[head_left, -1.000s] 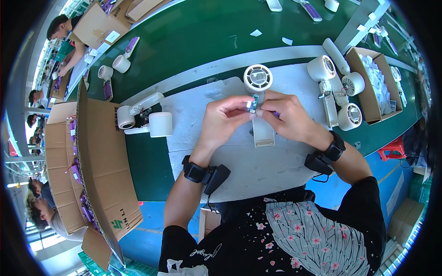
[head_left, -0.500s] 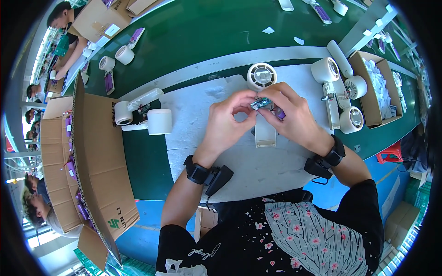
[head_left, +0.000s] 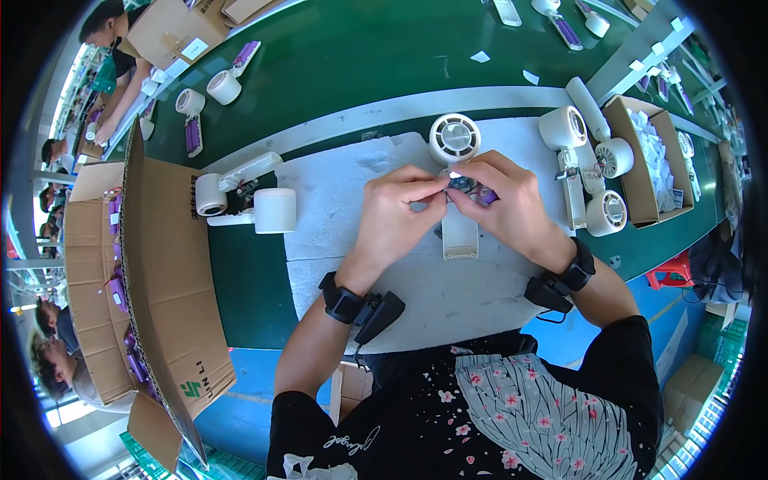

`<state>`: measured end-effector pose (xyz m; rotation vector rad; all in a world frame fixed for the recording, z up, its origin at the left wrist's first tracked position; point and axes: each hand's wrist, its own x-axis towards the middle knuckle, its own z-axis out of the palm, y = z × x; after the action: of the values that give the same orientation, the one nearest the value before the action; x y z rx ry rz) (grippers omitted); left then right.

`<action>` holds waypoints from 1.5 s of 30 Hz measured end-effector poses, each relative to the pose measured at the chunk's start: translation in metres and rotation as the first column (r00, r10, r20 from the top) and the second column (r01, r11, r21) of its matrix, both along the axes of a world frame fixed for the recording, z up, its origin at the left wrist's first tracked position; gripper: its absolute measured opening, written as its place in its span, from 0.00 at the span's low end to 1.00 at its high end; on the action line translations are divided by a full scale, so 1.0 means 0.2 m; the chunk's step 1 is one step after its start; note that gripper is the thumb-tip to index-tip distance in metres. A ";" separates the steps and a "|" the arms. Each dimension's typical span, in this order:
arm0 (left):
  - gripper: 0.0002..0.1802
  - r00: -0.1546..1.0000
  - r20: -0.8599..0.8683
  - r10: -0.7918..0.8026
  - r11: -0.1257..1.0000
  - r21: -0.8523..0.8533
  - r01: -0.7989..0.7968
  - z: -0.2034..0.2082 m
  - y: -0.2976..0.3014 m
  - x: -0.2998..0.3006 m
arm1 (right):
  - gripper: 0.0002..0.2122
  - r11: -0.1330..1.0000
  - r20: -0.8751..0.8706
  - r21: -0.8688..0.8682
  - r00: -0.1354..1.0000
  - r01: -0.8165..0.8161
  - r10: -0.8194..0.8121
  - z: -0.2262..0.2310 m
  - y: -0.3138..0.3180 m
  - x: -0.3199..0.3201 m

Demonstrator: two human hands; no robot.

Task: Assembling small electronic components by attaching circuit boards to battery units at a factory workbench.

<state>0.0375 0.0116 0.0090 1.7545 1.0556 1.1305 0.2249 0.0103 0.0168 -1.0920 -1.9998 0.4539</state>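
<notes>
Over the middle of a pale foam mat (head_left: 376, 304), both of my hands meet at a small green-blue circuit board (head_left: 461, 183). My right hand (head_left: 512, 200) is closed on the board between thumb and fingers, with a purple battery (head_left: 486, 194) partly hidden under it. My left hand (head_left: 396, 212) pinches thumb and forefinger together at the board's left end; whatever lies between those fingertips is too small to make out. Just beyond is a round white fan head (head_left: 454, 139). Its open handle shell (head_left: 460, 240) extends toward me beneath my hands.
A tall cardboard box (head_left: 172, 296) holding purple batteries stands at the left. White fan parts (head_left: 274, 210) lie beside it. More fans (head_left: 606, 210) and a carton of small white pieces (head_left: 652, 160) are on the right. A pale rail (head_left: 360, 116) crosses behind the mat; a co-worker (head_left: 120, 72) works at far left.
My left fingers have closed together at the board. The board has tilted, and a bright white spot now shows at its upper edge. The view has shifted slightly.
</notes>
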 end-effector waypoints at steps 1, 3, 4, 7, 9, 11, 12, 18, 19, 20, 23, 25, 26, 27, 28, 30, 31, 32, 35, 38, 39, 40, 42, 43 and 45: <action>0.12 1.000 -0.013 -0.003 1.000 0.007 0.003 0.00 0.00 0.00 | 0.14 1.000 0.003 0.000 1.000 -0.003 0.003 0.00 0.00 0.00; 0.12 1.000 -0.021 -0.002 1.000 0.014 0.002 -0.01 0.00 0.00 | 0.15 1.000 0.006 0.001 1.000 0.001 -0.001 0.00 0.00 -0.01; 0.12 1.000 -0.013 -0.008 1.000 0.004 0.008 -0.01 0.00 0.00 | 0.15 1.000 0.007 0.001 1.000 0.002 -0.002 0.00 0.00 -0.01; 0.12 1.000 0.008 -0.008 1.000 -0.013 0.008 -0.02 0.01 -0.01 | 0.15 1.000 0.028 -0.002 0.999 -0.026 0.026 0.01 0.02 0.00; 0.12 1.000 0.008 -0.011 1.000 -0.026 0.011 -0.02 0.01 -0.01 | 0.15 0.999 0.039 -0.006 0.998 -0.044 0.044 0.01 0.02 0.00; 0.12 1.000 0.011 -0.014 0.999 -0.036 0.015 -0.03 0.02 -0.01 | 0.15 0.998 0.051 0.033 0.998 -0.047 0.046 0.02 0.02 0.00; 0.12 1.000 0.012 -0.016 1.000 -0.025 0.016 -0.03 0.02 -0.02 | 0.15 0.997 0.055 0.052 0.997 -0.049 0.046 0.02 0.02 0.00; 0.11 0.999 -0.032 0.008 1.000 0.014 -0.008 -0.02 0.02 -0.01 | 0.15 0.999 0.057 0.044 0.998 -0.012 0.010 0.01 0.01 -0.01; 0.11 0.999 -0.031 0.011 1.000 0.011 -0.010 -0.02 0.03 -0.01 | 0.15 0.999 0.054 0.040 0.999 -0.002 0.000 0.01 0.01 -0.01; 0.10 0.999 -0.033 0.008 1.000 0.013 -0.008 -0.03 0.03 -0.01 | 0.15 0.999 0.051 0.037 0.999 0.008 -0.010 0.01 0.01 -0.01; 0.10 0.999 -0.035 0.007 1.000 0.016 -0.006 -0.03 0.03 -0.01 | 0.15 0.999 0.049 0.048 0.998 0.024 -0.026 0.02 0.00 -0.02; 0.11 0.999 -0.038 -0.021 0.999 -0.035 0.020 -0.02 0.03 -0.02 | 0.14 0.998 0.050 0.056 0.998 0.031 -0.033 0.02 -0.01 -0.03; 0.11 0.999 -0.039 -0.036 0.998 -0.060 0.034 -0.02 0.04 -0.02 | 0.14 0.999 0.051 0.019 0.998 0.043 -0.044 0.03 -0.01 -0.02; 0.11 0.999 -0.036 -0.034 0.998 -0.059 0.032 -0.02 0.04 -0.02 | 0.13 0.998 0.051 -0.018 0.997 0.057 -0.056 0.03 -0.01 -0.02; 0.13 0.999 0.001 -0.055 0.997 -0.058 0.054 -0.02 0.03 -0.03 | 0.13 0.996 0.052 -0.056 0.996 0.070 -0.067 0.04 -0.02 -0.02; 0.16 0.993 0.074 -0.095 0.993 -0.061 0.100 -0.03 0.03 -0.03 | 0.12 0.992 0.052 -0.097 0.996 0.077 -0.072 0.05 -0.02 -0.01; 0.16 0.993 0.075 -0.093 0.993 -0.066 0.098 -0.03 0.03 -0.03 | 0.12 0.987 0.050 -0.138 0.996 0.085 -0.079 0.06 -0.03 0.00; 0.16 0.989 0.106 -0.106 0.985 -0.128 0.119 -0.03 0.03 -0.03 | 0.11 0.979 0.048 -0.181 0.995 0.094 -0.087 0.07 -0.04 0.00; 0.17 0.977 0.171 -0.126 0.953 -0.253 0.167 -0.02 0.03 -0.02 | 0.10 0.982 0.075 -0.170 0.995 0.084 -0.072 0.07 -0.06 -0.01; 0.19 0.979 0.095 -0.178 0.934 -0.298 0.198 -0.01 0.04 -0.02 | 0.10 0.986 0.092 -0.143 0.993 0.086 -0.073 0.06 -0.06 -0.01; 0.19 0.979 0.096 -0.179 0.932 -0.302 0.200 -0.01 0.04 -0.02 | 0.10 0.988 0.094 -0.123 0.993 0.089 -0.078 0.05 -0.06 0.00; 0.19 0.978 0.083 -0.190 0.926 -0.315 0.207 -0.01 0.04 -0.02 | 0.10 0.991 0.095 -0.100 0.992 0.091 -0.081 0.05 -0.06 -0.01; 0.19 0.975 0.059 -0.214 0.915 -0.339 0.221 0.00 0.04 -0.02 | 0.10 0.992 0.096 -0.087 0.992 0.096 -0.087 0.04 -0.06 -0.01; 0.19 0.975 0.060 -0.214 0.914 -0.341 0.222 0.00 0.04 -0.02 | 0.10 0.992 0.096 -0.072 0.991 0.100 -0.093 0.04 -0.06 -0.02; 0.19 0.975 0.057 -0.214 0.908 -0.356 0.220 0.01 0.04 -0.02 | 0.10 0.993 0.097 -0.056 0.990 0.105 -0.099 0.04 -0.06 -0.02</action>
<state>0.0327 0.0198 0.0104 1.5209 0.9596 0.7562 0.2204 -0.0014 0.0254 -1.2681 -2.0121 0.4187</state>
